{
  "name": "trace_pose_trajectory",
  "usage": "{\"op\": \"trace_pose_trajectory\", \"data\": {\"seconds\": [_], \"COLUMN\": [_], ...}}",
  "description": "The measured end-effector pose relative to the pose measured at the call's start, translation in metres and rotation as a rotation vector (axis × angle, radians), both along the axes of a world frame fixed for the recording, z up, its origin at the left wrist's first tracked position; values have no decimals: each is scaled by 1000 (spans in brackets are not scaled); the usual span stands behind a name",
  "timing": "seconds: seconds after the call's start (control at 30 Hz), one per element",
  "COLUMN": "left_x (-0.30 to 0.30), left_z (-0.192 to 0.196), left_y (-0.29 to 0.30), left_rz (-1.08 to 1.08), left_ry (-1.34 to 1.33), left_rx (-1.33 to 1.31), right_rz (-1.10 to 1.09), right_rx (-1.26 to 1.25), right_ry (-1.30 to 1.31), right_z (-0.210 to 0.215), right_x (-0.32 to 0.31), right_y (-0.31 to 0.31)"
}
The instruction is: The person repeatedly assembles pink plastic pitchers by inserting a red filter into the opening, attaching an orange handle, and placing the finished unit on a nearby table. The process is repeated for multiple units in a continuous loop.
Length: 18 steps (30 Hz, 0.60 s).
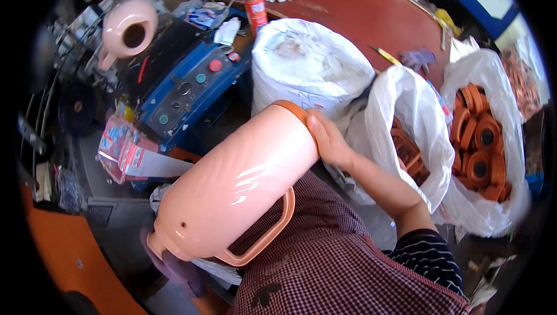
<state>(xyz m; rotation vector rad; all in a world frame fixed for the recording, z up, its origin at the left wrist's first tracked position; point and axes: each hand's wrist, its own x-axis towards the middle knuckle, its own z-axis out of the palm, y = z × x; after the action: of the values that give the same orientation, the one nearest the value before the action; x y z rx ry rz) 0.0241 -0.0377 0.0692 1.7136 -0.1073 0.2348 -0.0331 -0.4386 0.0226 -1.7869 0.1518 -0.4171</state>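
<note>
Pink jug shell (243,184) is held slantwise before the checked apron (331,251), rim (288,105) clasped by the curled right hand (329,139), neck (168,237) cupped by the gloved left hand (178,272); steadying seems underway, and two-handed support seems called for next.

Just beyond the right fingers (314,126) stands a bulky white sack (304,62). To their right, an open white bag (380,114) holds orange-brown parts (406,148); farther right, a 2nd open bag (480,220) contains round orange-brown pieces (487,138), some with dark centres. Past the sack, a red desk (348,7) carries a yellow tool (387,55) and a purple-grey glove (416,59). Beyond and left of those fingers are a red spray can (255,12) and a blue control panel (174,106) with 1 red button (215,65) and 2 green ones (201,77).
</note>
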Motion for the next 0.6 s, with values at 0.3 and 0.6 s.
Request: {"op": "trace_pose_trajectory", "data": {"seconds": [0.3, 0.6], "left_x": [-18, 13], "left_z": [59, -48], "left_y": [-37, -32], "left_rz": [-333, -223], "left_ry": [-498, 136], "left_rx": [587, 26], "right_rz": [-73, -361], "right_rx": [495, -392], "right_ry": [525, -588], "right_z": [-57, 28], "right_x": [22, -25], "right_y": [-3, 68]}}
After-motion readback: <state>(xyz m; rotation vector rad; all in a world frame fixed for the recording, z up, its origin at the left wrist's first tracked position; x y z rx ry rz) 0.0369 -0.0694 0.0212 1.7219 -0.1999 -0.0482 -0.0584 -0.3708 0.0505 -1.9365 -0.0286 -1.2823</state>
